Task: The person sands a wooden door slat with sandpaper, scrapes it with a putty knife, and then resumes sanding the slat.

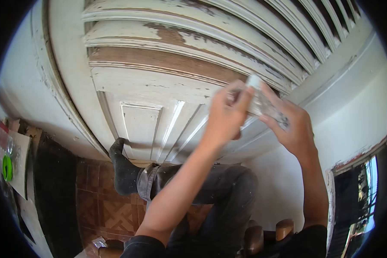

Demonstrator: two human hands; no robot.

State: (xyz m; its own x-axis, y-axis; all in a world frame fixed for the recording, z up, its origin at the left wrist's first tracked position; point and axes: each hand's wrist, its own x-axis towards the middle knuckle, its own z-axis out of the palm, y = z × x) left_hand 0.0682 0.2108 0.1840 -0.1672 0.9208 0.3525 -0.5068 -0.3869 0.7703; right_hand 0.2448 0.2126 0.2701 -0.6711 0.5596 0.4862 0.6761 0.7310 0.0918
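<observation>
Both my hands are raised in front of a louvred wooden door (146, 75) with worn white paint. Between them is a crumpled, whitish, partly see-through packet (262, 103) with dark print and a rounded white end at the top. Motion blur hides its exact kind. My left hand (228, 112) is closed, its thumb and fingers pinching the packet near the white end. From the other side, my right hand (290, 122) wraps around its lower part, fingers reaching up along it. Bare brown wood shows on the slat (159, 60) behind.
My bent leg (215, 180) and socked foot (127, 172) rest against the lower door, above a patterned tile floor (116, 215). At left, a green ring-shaped item (7, 167) sits on a cluttered surface. A barred window (361, 198) is at right, and wooden chair parts (253, 238) show below.
</observation>
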